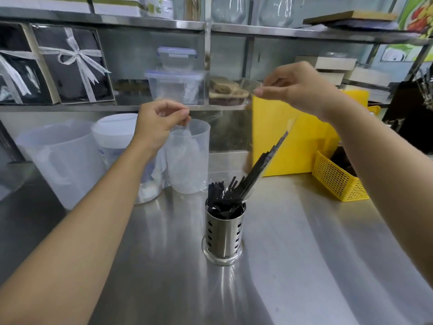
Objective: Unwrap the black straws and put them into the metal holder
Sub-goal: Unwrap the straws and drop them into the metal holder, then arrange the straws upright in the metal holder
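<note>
1. Black straws (264,165) stand in the metal holder (223,227) mid-worktop, some leaning right inside a clear wrapper (269,127).
2. They look light, thin and stiff, likely slippery in film; the loose wrapper top seems the best place to hold.
3. Up and right of the holder, the right hand (293,86) has its grip pinched on that wrapper top.
4. Up and left, the left hand (159,126) pinches clear film.
5. White jugs (63,160) stand left; a yellow basket (337,181) sits right on the steel worktop (293,266).
</note>
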Tool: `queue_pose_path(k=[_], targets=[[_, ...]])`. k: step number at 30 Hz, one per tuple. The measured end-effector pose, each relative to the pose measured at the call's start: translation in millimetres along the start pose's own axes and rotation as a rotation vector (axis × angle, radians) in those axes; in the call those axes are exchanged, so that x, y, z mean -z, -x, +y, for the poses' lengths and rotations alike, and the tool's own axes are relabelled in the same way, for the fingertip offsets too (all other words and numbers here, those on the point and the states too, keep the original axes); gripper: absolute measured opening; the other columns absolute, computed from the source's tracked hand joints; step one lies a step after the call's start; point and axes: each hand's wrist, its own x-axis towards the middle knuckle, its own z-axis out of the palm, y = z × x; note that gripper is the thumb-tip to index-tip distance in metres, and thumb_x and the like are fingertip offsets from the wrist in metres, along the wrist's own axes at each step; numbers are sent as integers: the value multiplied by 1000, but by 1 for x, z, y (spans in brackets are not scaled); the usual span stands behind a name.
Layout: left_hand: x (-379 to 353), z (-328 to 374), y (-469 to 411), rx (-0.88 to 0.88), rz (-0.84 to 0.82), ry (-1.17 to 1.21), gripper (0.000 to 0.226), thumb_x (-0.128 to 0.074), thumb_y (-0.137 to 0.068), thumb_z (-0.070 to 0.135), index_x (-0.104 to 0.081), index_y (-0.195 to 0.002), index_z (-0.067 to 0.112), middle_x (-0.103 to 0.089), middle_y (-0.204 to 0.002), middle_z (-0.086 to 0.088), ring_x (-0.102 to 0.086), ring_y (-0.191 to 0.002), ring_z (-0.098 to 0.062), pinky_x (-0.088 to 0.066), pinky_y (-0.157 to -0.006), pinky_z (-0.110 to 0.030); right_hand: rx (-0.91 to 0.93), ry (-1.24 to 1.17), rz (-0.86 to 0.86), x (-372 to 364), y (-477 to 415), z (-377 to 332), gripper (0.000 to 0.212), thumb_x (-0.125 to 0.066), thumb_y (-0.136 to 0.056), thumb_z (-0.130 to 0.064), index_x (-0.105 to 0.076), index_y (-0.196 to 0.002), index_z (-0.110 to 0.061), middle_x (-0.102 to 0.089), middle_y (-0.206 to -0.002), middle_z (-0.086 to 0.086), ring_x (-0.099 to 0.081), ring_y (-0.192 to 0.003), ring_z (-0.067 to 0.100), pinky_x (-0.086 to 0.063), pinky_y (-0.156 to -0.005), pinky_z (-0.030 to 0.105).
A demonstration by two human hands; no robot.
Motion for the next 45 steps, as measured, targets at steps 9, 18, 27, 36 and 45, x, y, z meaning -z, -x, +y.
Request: queue_pose_path(k=[9,18,27,36,45], targets=[[7,-10,2,49,6,68,21,-66,-81,8,-69,-73,27,-72,-63,11,-66,-63,-8,-54,-69,-22,-253,-419,27,-1,17,47,34,-63,-84,-29,-56,-114,-16,-65,-110,4,-63,-104,21,-51,-86,39],[15,3,-6,31,85,126,11,-63,-83,8,-65,-78,18,-71,-59,9,-64,-55,-6,-53,-64,-22,-152,-558,133,-18,18,49,14,-55,-90,-17,-65,-95,-9,-70,-88,5,-69,-87,23,-54,-78,36],[30,17,-9,-4,134,92,10,-64,-83,10,-64,-79,19,-71,-58,11,-65,-56,-5,-54,-63,-23,-25,-596,204,-18,7,36,7,-60,-87,-18,-66,-84,-16,-72,-71,-4,-69,-75,17,-54,-66,26],[25,30,-8,-39,43,-89,15,-62,-83,5,-63,-75,17,-70,-56,16,-66,-59,-1,-54,-72,-25,-8,-596,163,-23,11,43,8,-60,-86,-12,-67,-81,-11,-72,-64,-6,-68,-67,13,-55,-65,26],[29,50,-18,-95,35,-48,11,-63,-82,5,-63,-77,15,-71,-59,10,-67,-58,-8,-56,-65,-26,6,-640,202,-18,16,43,8,-60,-86,-12,-65,-80,-12,-71,-62,-6,-67,-63,12,-54,-62,26]])
